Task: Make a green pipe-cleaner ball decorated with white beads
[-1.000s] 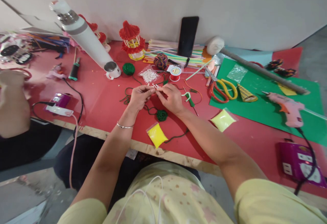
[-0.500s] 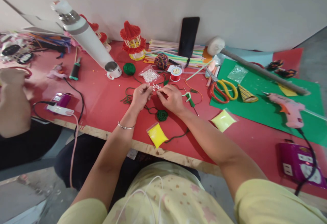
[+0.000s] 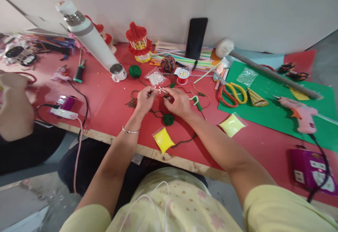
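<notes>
Small white beads (image 3: 160, 90) lie loose on the red table between my two hands. My left hand (image 3: 145, 99) is closed at the left edge of the beads, its thumb and fingertips pinched on something too small to make out. On the right, my right hand (image 3: 178, 101) is curled with its forefinger stretched toward the beads and a gap below it; a few beads show by its thumb. A clear bag of white beads (image 3: 156, 78) lies just behind. Dark green yarn (image 3: 132, 99) trails beside my left hand, and a green yarn coil (image 3: 168, 119) sits in front.
Yellow packet (image 3: 163, 140) near the edge; red thread spool (image 3: 182, 76) behind. To the right are scissors (image 3: 232, 93), a pink glue gun (image 3: 298, 112) and a purple power box (image 3: 314, 172). At left stand a white bottle (image 3: 91, 38) and cup (image 3: 118, 72). Another person's arm (image 3: 16, 108) rests far left.
My right forefinger has stretched out and the gap between it and the thumb has widened. My left hand stays pinched in place. The whole view has shifted slightly.
</notes>
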Available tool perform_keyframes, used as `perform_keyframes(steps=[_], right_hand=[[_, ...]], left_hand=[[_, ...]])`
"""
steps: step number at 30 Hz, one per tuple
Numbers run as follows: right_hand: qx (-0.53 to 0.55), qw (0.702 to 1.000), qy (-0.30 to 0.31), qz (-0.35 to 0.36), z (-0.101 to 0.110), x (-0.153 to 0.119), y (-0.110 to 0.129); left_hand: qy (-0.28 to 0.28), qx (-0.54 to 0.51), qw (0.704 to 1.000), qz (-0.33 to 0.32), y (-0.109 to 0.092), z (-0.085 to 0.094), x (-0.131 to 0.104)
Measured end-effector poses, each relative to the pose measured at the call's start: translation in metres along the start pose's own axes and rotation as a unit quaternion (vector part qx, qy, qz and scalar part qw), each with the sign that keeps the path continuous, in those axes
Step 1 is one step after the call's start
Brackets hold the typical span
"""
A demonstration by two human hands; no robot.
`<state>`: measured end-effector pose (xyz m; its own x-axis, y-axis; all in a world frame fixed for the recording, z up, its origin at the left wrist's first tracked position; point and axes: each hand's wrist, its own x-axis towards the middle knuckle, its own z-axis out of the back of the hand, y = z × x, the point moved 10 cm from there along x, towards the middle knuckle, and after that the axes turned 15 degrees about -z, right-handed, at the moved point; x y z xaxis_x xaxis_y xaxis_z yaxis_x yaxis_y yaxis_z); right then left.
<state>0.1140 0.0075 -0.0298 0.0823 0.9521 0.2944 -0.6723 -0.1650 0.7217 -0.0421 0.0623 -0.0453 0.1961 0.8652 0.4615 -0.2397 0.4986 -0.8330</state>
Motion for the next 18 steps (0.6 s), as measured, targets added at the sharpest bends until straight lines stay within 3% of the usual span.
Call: perform_keyframes(steps=[4,6,11,15,18], right_hand=[[0.054,0.997,0.053,0.026,-0.009,0.001,0.003],[0.074,0.995,0.062,0.017,-0.011,0.003,0.000],[0.058,0.998,0.025,-0.004,-0.003,0.004,-0.003],[0.012,0.999,-0.036,-0.024,0.007,0.004,-0.005],[-0.002,0.998,-0.052,-0.019,0.009,0.005,-0.004]], left_hand=[[0.060,0.003,0.998,-0.023,-0.016,-0.014,0.000],[0.051,0.007,0.999,-0.018,-0.017,-0.013,0.000],[0.007,0.063,0.998,-0.023,-0.005,0.002,0.002],[0.061,0.167,0.981,-0.081,-0.007,-0.005,0.003],[0.079,0.218,0.969,-0.087,-0.004,-0.010,0.004]])
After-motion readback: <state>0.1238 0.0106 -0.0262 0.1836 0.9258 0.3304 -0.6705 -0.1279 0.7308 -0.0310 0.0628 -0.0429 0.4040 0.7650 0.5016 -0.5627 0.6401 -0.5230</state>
